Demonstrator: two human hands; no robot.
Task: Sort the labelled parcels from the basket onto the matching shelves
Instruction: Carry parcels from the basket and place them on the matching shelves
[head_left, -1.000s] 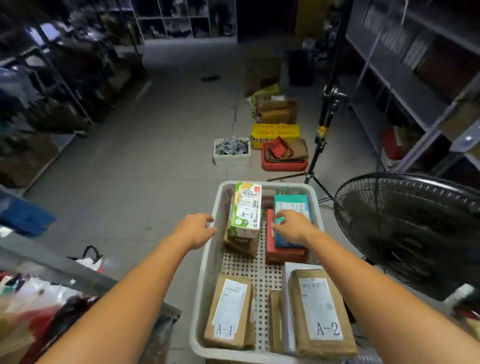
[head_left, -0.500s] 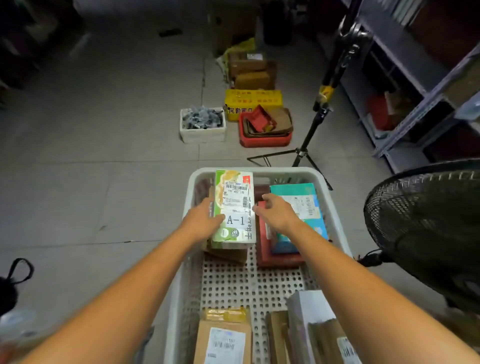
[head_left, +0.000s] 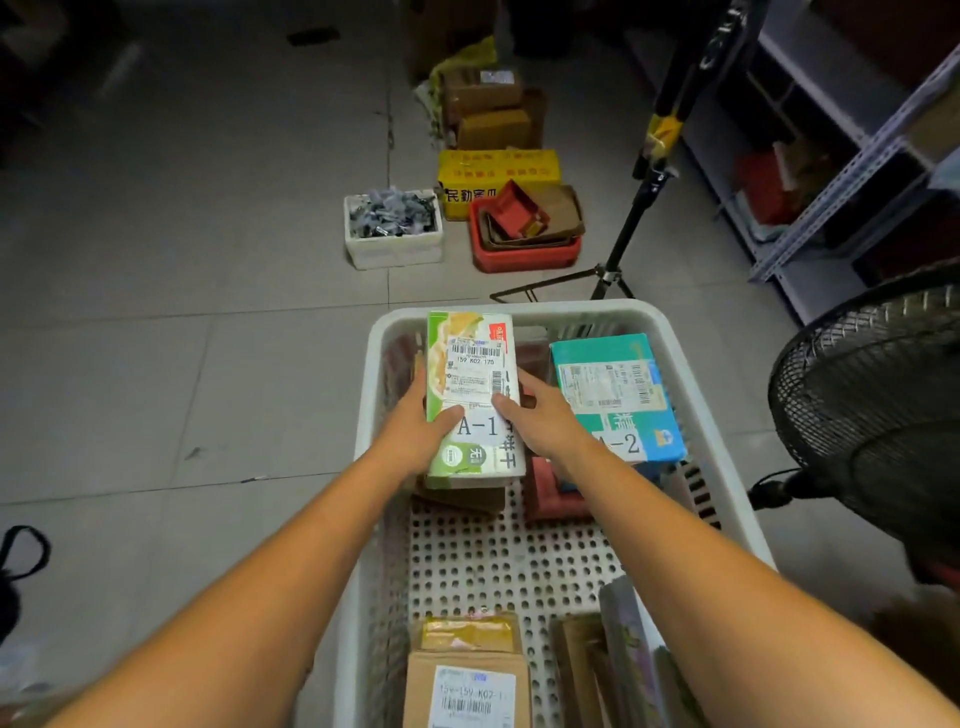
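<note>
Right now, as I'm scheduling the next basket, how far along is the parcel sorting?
Done: nothing I can confirm as shelved. In hand: left hand and right hand grip the green A-1 parcel over the basket. Remaining: that one, the teal A-2 parcel, a red parcel and the brown parcel nearest the camera.

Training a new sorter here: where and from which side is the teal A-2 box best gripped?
Probably by its two long sides, from above: the teal A-2 box lies label up atop a red parcel. Its right side sits close to the basket wall, leaving fingers little room there.
</note>
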